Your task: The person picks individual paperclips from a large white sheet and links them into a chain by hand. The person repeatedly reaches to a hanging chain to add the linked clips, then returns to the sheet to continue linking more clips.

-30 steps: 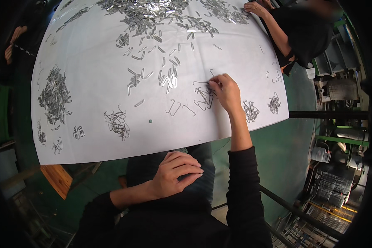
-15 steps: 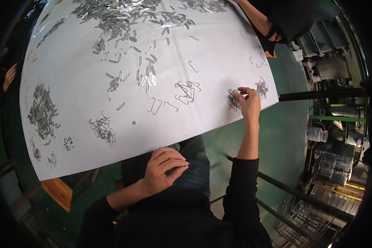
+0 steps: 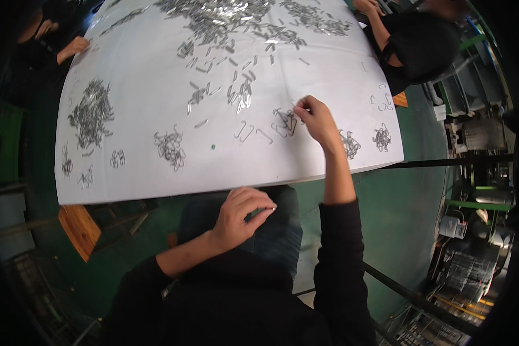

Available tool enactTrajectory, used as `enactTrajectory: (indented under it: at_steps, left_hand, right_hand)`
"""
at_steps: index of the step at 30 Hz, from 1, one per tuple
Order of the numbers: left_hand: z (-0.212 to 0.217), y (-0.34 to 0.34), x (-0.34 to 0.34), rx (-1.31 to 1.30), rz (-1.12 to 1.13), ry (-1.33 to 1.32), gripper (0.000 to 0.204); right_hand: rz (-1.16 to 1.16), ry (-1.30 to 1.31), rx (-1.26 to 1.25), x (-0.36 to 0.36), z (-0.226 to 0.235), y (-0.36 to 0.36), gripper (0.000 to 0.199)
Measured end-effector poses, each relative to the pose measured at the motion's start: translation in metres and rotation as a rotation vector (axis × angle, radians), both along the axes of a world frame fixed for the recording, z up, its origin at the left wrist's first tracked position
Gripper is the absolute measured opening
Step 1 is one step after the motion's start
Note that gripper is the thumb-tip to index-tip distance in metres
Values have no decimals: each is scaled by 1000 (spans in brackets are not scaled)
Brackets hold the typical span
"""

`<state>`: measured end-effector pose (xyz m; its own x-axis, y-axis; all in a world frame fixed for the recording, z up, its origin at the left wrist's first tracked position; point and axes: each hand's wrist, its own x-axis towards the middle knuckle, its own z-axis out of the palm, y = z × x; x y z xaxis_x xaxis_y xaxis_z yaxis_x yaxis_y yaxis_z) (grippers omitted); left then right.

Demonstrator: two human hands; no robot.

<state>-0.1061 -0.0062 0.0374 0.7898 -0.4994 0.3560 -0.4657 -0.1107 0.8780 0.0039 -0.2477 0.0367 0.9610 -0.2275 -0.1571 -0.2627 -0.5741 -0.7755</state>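
My left hand (image 3: 242, 218) hovers just off the table's near edge, thumb and fingertips pinched on a small shiny piece (image 3: 274, 209) that barely shows. Over the table my right hand (image 3: 318, 118) pinches at the right side of a loose pile of bent wire hooks (image 3: 284, 124); whatever lies between its fingertips is hidden. A few single wire hooks (image 3: 264, 135) lie left of that pile. Another heap of wire hooks (image 3: 349, 144) sits beside my right wrist, with one more heap (image 3: 382, 137) further right. To the left rests a larger hook cluster (image 3: 170, 151).
Flat metal clips spread in a big heap (image 3: 219, 20) at the far side of the white table (image 3: 155, 104). A dense clip pile (image 3: 91, 115) lies at left. Co-workers' hands (image 3: 74, 49) and arms (image 3: 380, 32) reach in at both sides. A wooden stool (image 3: 81, 230) stands below left.
My right hand has moved left, from the heap near the right edge to the middle hook pile. My left hand keeps its pinch. The view has shifted, and a co-worker's hand now shows at far left.
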Motion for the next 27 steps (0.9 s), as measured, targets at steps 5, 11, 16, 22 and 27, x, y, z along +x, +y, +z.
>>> enactTrajectory:
  at_steps: [5, 11, 16, 22, 27]
  left_hand:
    - [-5, 1, -2, 4, 51, 8, 15]
    - [3, 5, -4, 46, 54, 2, 14]
    - [9, 8, -7, 55, 62, -12, 14]
    - [9, 9, -9, 50, 95, -8, 15]
    - [-3, 19, 20, 40, 145, -122, 15]
  right_hand:
    - [-96, -129, 736, -114, 36, 40, 10]
    - [-267, -276, 942, -185, 40, 101, 5]
    - [-323, -362, 816, -189, 29, 115, 4]
    - [-366, -508, 703, -183, 23, 127, 6]
    - [-379, -653, 624, -183, 21, 132, 8]
